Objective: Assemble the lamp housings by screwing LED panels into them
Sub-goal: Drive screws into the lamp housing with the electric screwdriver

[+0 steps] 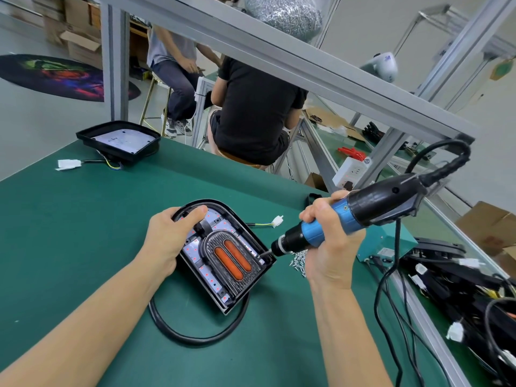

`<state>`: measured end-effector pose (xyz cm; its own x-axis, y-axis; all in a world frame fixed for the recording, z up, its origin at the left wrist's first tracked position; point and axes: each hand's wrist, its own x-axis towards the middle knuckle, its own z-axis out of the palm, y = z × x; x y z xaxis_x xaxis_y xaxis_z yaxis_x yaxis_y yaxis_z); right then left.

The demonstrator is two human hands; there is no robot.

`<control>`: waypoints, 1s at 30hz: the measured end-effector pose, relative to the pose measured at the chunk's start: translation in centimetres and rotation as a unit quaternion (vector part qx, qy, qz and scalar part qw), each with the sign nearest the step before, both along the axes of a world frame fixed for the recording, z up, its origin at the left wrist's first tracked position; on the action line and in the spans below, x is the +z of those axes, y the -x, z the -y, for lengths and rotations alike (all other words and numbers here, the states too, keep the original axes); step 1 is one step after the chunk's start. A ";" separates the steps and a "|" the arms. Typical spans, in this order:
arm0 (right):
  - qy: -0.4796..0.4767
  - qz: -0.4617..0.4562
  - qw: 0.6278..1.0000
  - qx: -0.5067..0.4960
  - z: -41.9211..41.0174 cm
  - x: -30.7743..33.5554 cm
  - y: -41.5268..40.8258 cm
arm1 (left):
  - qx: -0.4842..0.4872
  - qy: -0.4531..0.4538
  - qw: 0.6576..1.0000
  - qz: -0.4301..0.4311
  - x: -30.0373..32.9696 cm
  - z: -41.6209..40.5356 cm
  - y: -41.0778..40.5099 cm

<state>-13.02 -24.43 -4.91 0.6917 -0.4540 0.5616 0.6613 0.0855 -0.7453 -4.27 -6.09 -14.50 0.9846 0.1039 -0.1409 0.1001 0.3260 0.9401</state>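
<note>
1. Big green table fills the view, and there's the lamp housing, black and D-shaped, sitting near the middle of it, rounded end pointing away.
2. Inside the housing lies the LED panel, white board with small red dots, and a grey insert with two orange oval lenses on top.
3. A second housing waits at the table's far left corner, one white connector beside it on its wire.
4. Right hand comes in from the right, fingers wrapped tight round the blue body of the electric screwdriver; one driver, tilted, its bit down at the housing's right corner.
5. Left hand lies over the housing's far left side, fingers curled over the rim, thumb pressed along the curved top edge, clamping it steady.
6. One black rubber ring loops out from under the housing's near end.
7. A small heap of screws lies just right of the housing; too many and too blurred to count.
</note>
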 end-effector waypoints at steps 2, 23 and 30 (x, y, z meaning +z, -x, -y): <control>0.011 -0.002 1.000 0.000 0.0 0.0 0.0 | 0.001 0.002 1.000 -0.002 0.0 0.0 0.0; 0.062 -0.042 0.996 0.046 -0.8 0.2 0.7 | 0.006 -0.008 1.000 -0.011 -0.4 -0.2 -0.2; 0.089 -0.037 0.993 0.065 -1.0 0.5 1.0 | 0.006 -0.021 1.000 -0.015 0.0 -0.2 0.0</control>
<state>-14.00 -23.43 -4.43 0.7805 -0.2564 0.5701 0.5956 0.0281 -0.8028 -4.30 -5.88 -14.53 0.9786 0.1231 -0.1650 0.1241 0.2869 0.9499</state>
